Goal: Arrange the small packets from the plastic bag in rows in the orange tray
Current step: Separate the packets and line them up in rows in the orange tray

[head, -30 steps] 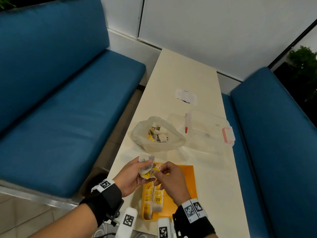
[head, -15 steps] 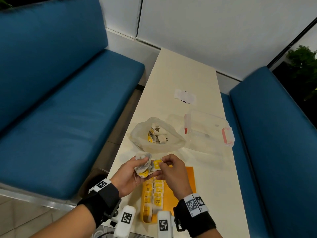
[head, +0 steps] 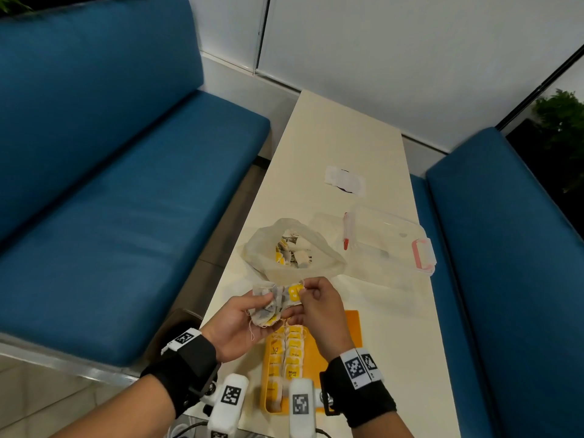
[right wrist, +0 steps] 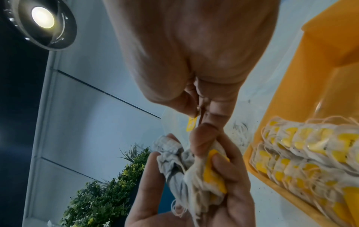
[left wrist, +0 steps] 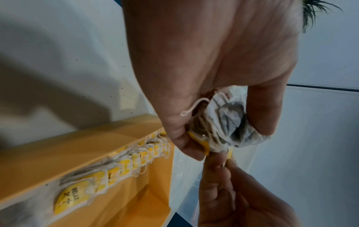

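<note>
So you're partway through — two rows of packets (head: 289, 358) already line the left side of the orange tray (head: 350, 327), while its right side is bare. Your left hand (head: 235, 324) is curled round a crumpled bunch of packets (head: 268, 306) held above the tray's far end, and your right hand (head: 316, 306) pinches the yellow tag (head: 295, 292) of one, seemingly teasing it free. More packets sit in the plastic bag (head: 292, 251) just beyond your hands — by my reckoning, several rows remain to be laid.
</note>
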{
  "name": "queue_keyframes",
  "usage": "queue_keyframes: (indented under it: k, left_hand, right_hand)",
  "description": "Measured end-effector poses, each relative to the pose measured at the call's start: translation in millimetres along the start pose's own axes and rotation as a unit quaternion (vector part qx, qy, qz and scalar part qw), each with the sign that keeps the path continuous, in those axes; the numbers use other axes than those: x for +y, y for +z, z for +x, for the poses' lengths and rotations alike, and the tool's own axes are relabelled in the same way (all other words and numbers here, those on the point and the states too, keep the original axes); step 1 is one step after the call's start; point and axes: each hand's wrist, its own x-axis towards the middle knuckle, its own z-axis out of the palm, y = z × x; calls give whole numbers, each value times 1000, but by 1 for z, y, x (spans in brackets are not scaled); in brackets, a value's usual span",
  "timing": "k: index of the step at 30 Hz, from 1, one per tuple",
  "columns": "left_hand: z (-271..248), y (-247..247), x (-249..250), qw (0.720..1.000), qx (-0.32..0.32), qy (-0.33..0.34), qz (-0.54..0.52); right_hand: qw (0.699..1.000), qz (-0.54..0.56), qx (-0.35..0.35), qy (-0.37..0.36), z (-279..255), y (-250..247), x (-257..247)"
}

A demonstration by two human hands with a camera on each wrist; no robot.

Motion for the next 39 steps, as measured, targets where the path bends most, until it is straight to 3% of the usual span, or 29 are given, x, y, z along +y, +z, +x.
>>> queue_keyframes:
  k: [3, 15, 20, 23, 26, 28, 31, 34, 39]
  left_hand:
    - [-2, 3, 0, 1000, -25, -5, 10]
    - [-2, -10, 6, 998, -14, 17, 61]
    - [-1, -16, 9, 996, -1, 23, 81]
    - [0, -20, 9, 998, 7, 25, 62]
    - [0, -23, 8, 997, 28, 25, 70]
    - [0, -25, 7, 995, 40, 24, 83]
    - [-1, -28, 4, 995, 51, 22, 84]
    - [-4, -28, 4, 994, 49, 19, 92]
    - [-6, -23, 0, 994, 43, 18, 100]
  right_hand:
    - [1000, 13, -7, 22, 1, 3, 4]
    - [995, 49, -13, 86, 3, -14, -4]
    - [995, 68, -17, 67, 3, -21, -7]
    - [997, -77, 7, -8, 3, -28, -5]
    - [939, -330, -3, -101, 6, -36, 2]
    - [909, -401, -16, -116, 3, -40, 3]
    - [919, -375, -13, -126, -3, -46, 6]
    - [920, -368, -59, -125, -8, -53, 9]
    - [956, -277, -72, -64, -17, -61, 19]
